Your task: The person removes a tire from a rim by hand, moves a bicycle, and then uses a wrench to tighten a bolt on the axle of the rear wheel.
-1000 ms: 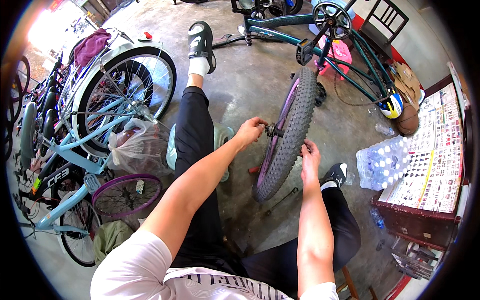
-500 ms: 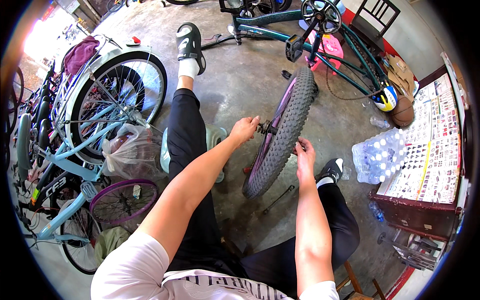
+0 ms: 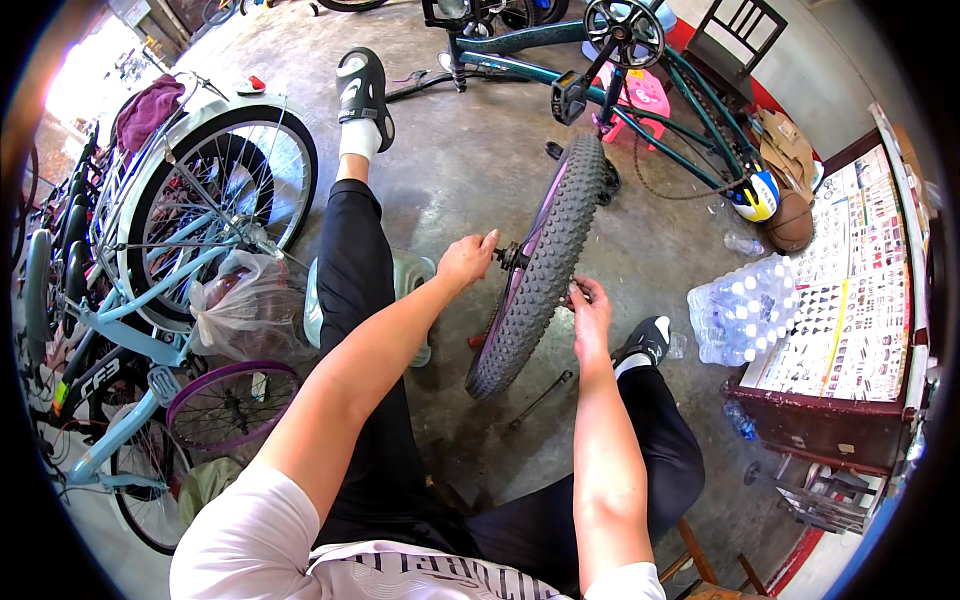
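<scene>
A bicycle wheel (image 3: pixel 548 270) with a knobby black tire and purple rim stands tilted between my hands, above the floor in front of me. My left hand (image 3: pixel 468 261) is closed at the axle end beside the black hub (image 3: pixel 513 256). On the other side, my right hand (image 3: pixel 590 308) has its fingers curled in close to the tire, at the axle's height; the tire hides the axle end there. Below the wheel, a thin dark rod-like tool (image 3: pixel 541 400) lies on the floor between my legs.
Ahead stands a dark green bicycle frame (image 3: pixel 520 68) with crank and hanging chain. Parked bicycles and a purple-rimmed wheel (image 3: pixel 232 405) crowd the left. On the right are wrapped water bottles (image 3: pixel 742 310), a basketball (image 3: pixel 790 221) and a brown cabinet (image 3: pixel 820 425). A pink stool (image 3: pixel 645 100) stands beyond.
The whole view has shifted slightly, so everything appears a little farther left. My hands and the wheel keep nearly the same pose.
</scene>
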